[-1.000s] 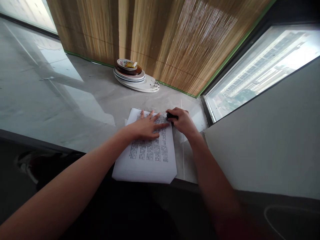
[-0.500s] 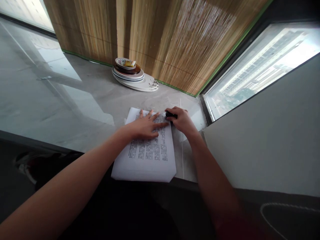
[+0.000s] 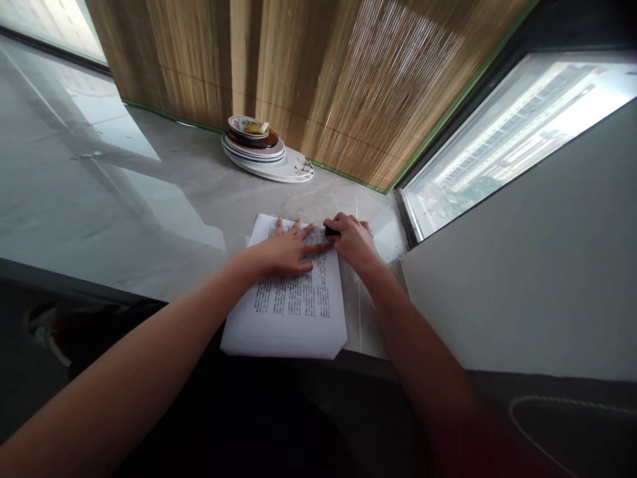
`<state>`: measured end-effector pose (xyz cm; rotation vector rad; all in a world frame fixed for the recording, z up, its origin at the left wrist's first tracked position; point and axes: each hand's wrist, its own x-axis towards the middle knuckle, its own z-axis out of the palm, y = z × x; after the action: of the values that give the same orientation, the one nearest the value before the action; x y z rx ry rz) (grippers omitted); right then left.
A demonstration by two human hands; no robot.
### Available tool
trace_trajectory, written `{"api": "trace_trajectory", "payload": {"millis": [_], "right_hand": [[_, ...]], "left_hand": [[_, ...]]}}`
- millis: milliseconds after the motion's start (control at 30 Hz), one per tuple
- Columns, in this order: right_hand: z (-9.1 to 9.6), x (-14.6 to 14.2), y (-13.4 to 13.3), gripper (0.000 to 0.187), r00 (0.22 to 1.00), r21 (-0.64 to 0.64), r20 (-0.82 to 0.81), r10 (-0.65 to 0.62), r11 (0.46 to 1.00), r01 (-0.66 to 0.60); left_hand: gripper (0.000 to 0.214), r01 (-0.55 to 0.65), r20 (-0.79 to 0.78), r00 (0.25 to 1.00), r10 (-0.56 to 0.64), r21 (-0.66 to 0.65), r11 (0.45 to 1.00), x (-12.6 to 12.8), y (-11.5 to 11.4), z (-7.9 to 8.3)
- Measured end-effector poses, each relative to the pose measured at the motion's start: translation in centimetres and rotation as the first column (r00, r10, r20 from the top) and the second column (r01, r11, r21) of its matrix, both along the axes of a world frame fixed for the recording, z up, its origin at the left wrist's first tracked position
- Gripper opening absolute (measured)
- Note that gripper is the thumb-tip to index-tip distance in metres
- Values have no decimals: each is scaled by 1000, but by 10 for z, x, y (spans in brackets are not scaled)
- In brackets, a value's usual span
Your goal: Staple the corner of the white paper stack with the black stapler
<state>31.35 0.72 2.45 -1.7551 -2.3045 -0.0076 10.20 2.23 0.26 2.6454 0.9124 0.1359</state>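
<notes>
Printed paper sheets (image 3: pixel 283 335) lie on the grey marble-look ledge, their near edge at the ledge's front. My left hand (image 3: pixel 291 253) rests flat on the text with fingers spread. At the far right corner of the paper, my right hand (image 3: pixel 354 238) is closed around a small black stapler (image 3: pixel 331 231). Most of the stapler is hidden under the fingers. The tip of my left index finger is close beside it.
A stack of plates (image 3: pixel 253 156), with a small yellow item on top, stands behind the paper. A bamboo blind (image 3: pixel 279 66) hangs at the back. To the right are a window (image 3: pixel 497 146) and a white wall panel (image 3: pixel 537 265).
My right hand has moved slightly left and closed further over the stapler, covering more of it. My left hand stays flat on the paper. The view has shifted a little.
</notes>
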Motion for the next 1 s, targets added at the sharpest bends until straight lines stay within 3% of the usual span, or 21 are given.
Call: {"api": "trace_trajectory", "payload": {"millis": [133, 267, 400, 533, 600, 667, 733, 800, 867, 933, 1000], "right_hand": [[-2, -3, -3, 24, 999, 35, 48, -3, 999, 1], [-1, 8, -1, 38, 996, 67, -86, 7, 998, -1], [6, 18, -3, 40, 983, -31, -124, -133, 991, 130], [12, 23, -9, 28, 923, -16, -87, -374, 927, 374], [17, 27, -11, 26, 881, 99, -118, -458, 877, 470], [23, 25, -12, 26, 861, 237, -211, -463, 831, 504], [28, 14, -12, 25, 861, 281, -323, -393, 829, 484], [30, -9, -13, 19, 871, 206, -398, -288, 897, 390], [27, -39, -15, 16, 894, 96, -416, -165, 970, 223], [19, -68, -17, 11, 921, 44, -384, -64, 995, 88], [10, -84, -18, 13, 931, -13, -365, -22, 1000, 18]], "left_hand": [[70, -9, -31, 999, 9, 4, 1000, 0, -2, 2], [67, -5, -41, 999, 5, 5, 1000, -2, -2, 5], [67, 13, -45, 999, -14, -7, 1000, -4, 1, 5], [64, 22, -51, 998, -22, -13, 1000, -5, 3, 4], [58, 27, -44, 999, -27, -16, 1000, -5, 5, 3], [51, 1, 13, 1000, -1, 10, 1000, -8, 9, 5], [45, -94, 153, 985, 79, 90, 991, -15, 15, 9], [44, -263, 343, 921, 188, 186, 947, -26, 21, 15], [43, -442, 489, 824, 285, 241, 864, -40, 28, 21], [40, -561, 542, 760, 359, 268, 783, -51, 33, 23], [40, -606, 534, 742, 405, 277, 746, -58, 36, 23]]}}
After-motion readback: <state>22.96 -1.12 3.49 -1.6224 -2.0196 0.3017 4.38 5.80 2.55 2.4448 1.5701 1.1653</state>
